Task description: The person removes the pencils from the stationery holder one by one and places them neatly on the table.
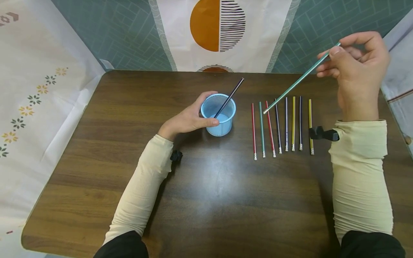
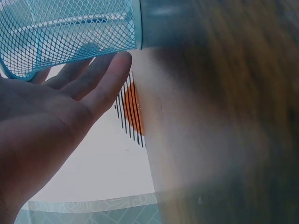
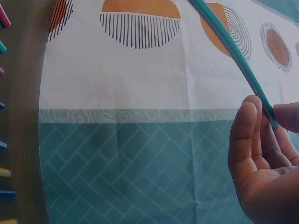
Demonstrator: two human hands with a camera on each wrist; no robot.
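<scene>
My left hand (image 1: 193,116) grips a light blue mesh pencil cup (image 1: 224,123) from its left side, thumb at the near rim and fingers round the far side. In the left wrist view its fingers (image 2: 110,77) lie along the mesh wall. One dark pencil (image 1: 229,97) leans in the cup, its upper end sticking out to the right. High over the table's right side, my right hand (image 1: 362,68) pinches a green pencil (image 1: 300,79) near one end between thumb and fingertips. That pencil slants down to the left, its eraser end lowest, above the row of pencils.
Several pencils, among them a red pencil (image 1: 253,132), a yellow pencil (image 1: 293,123) and a dark blue pencil (image 1: 300,123), lie side by side on the brown wooden table (image 1: 206,200), eraser ends toward me. Patterned cloth (image 1: 251,61) hangs beyond the far edge.
</scene>
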